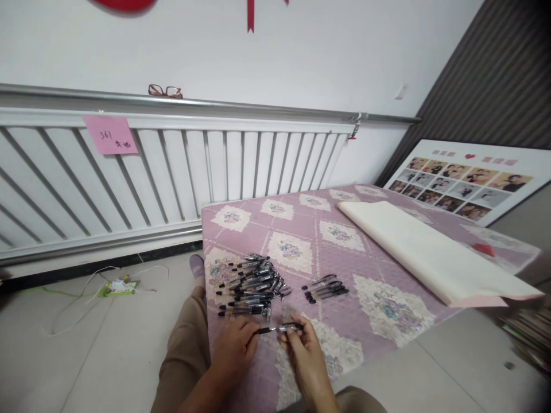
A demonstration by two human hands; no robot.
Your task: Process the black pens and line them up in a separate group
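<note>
My left hand (232, 350) pinches an uncapped pen (263, 330), its black grip and tip pointing right. Facing it, my right hand (307, 358) holds a black-and-clear pen cap (289, 327) between thumb and fingers. A small gap separates the pen tip from the cap. Just beyond my left hand lies a loose pile of uncapped pens (249, 287), with caps (279, 284) scattered along its right side. Farther right, a small group of capped pens (327, 289) lies roughly side by side.
Everything rests on a table with a purple flowered cloth (301, 221). A large cream sheet (413, 246) and a photo board (465, 178) occupy the right side. A white radiator (224, 166) stands behind. A power strip (120, 287) with cables lies on the floor at left.
</note>
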